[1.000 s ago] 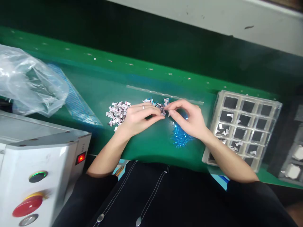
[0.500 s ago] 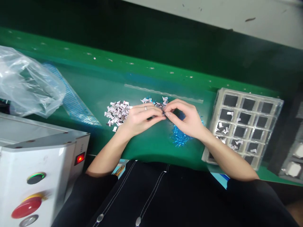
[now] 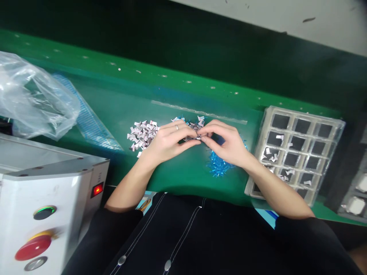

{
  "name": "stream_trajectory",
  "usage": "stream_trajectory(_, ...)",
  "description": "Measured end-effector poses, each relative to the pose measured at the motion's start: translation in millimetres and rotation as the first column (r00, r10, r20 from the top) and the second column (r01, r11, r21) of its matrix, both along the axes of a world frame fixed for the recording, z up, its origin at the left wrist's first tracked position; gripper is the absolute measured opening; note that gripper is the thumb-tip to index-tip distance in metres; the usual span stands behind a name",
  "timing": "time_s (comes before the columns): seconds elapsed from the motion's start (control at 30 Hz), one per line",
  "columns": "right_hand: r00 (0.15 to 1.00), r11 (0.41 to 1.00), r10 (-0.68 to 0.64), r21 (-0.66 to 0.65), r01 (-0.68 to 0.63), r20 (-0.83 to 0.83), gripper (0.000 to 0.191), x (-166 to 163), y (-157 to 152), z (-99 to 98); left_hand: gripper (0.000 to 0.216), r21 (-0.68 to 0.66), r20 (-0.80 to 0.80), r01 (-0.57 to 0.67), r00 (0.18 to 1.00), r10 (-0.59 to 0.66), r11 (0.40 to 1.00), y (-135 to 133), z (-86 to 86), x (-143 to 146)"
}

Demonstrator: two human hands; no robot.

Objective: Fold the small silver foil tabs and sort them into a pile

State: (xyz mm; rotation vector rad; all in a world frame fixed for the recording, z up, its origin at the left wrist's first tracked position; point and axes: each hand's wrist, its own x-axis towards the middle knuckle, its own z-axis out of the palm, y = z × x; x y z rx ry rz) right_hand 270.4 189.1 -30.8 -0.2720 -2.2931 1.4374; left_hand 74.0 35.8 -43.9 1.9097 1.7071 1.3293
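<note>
My left hand [image 3: 172,142], with a ring on one finger, meets my right hand [image 3: 225,140] over the green mat. Both are closed in a pinch, fingertips almost touching. Between them is a small part, mostly covered by the fingers and too small to name. A pile of small white-and-grey pieces [image 3: 142,134] lies left of my left hand. Beneath and beside my right hand is a heap of tiny blue strips [image 3: 218,165]. Just beyond the fingertips sit more white-and-grey pieces [image 3: 200,120], mixed with some blue bits and partly hidden by my hands.
On the right stands a clear compartment tray [image 3: 289,131], several of its cells holding small white pieces. A white machine box [image 3: 67,191] with a red button [image 3: 33,247] occupies the near left. Behind it lie a clear plastic bag [image 3: 37,99] and a blue patterned strip [image 3: 88,114].
The view has shifted slightly. My left fingers have curled a little more at the tips, and both hands stay together at nearly the same spot.
</note>
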Motion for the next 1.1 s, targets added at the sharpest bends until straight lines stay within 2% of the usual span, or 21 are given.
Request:
stream_trajectory(0.13, 0.994, 0.984, -0.113, 0.139, 0.11, 0.014, 0.015, 0, 4, -1.8, 0.022, -0.097, -0.167, -0.155, 0.976, 0.137, 0.983, -10, 14.2, -28)
stream_trajectory(0.23, 0.98, 0.957, -0.197, 0.219, 0.19, 0.01, 0.017, 0, 8, -4.8, 0.016, -0.192, -0.259, -0.269, 0.942, 0.215, 0.944, -23, 26.5, -57)
stream_trajectory(0.33, 0.98, 0.951, -0.2, 0.24, 0.193, 0.007, 0.019, -1, 9, -8.4, 0.012, -0.288, -0.328, -0.291, 0.925, 0.192, 0.912, -37, 27.3, -80)
stream_trajectory(0.43, 0.988, 0.962, -0.155, 0.23, 0.146, 0.018, 0.019, -1, 8, -10.4, 0.015, -0.343, -0.355, -0.299, 0.919, 0.172, 0.89, -45, 19.3, -92)
stream_trajectory(0.53, 0.993, 0.964, -0.112, 0.238, 0.117, -0.033, 0.017, -2, 7, -9.5, 0.015, -0.329, -0.368, -0.317, 0.91, 0.188, 0.89, -47, 13.5, -94)
stream_trajectory(0.6, 0.99, 0.956, -0.131, 0.256, 0.14, -0.054, 0.017, -2, 8, -8.0, 0.013, -0.321, -0.376, -0.324, 0.906, 0.195, 0.89, -47, 13.0, -93)
stream_trajectory(0.7, 0.966, 0.917, -0.254, 0.307, 0.254, -0.04, 0.018, 0, 15, -7.3, 0.006, -0.357, -0.386, -0.344, 0.901, 0.199, 0.868, -47, 15.2, -92)
stream_trajectory(0.77, 0.932, 0.866, -0.363, 0.367, 0.34, -0.006, 0.02, 3, 23, -9.2, 0.003, -0.399, -0.373, -0.356, 0.905, 0.205, 0.845, -46, 18.2, -90)
stream_trajectory(0.83, 0.897, 0.819, -0.438, 0.439, 0.37, 0.062, 0.027, 5, 32, -12.9, 0.006, -0.445, -0.352, -0.365, 0.911, 0.215, 0.818, -45, 22.7, -87)
stream_trajectory(0.97, 0.87, 0.799, -0.445, 0.534, 0.277, 0.213, 0.045, 7, 41, -21.5, 0.005, -0.493, -0.351, -0.383, 0.909, 0.224, 0.781, -42, 33.0, -80)
stream_trajectory(1.1, 0.856, 0.792, -0.435, 0.571, 0.217, 0.279, 0.052, 6, 42, -24.5, 0.007, -0.45, -0.338, -0.373, 0.912, 0.232, 0.811, -40, 34.4, -77)
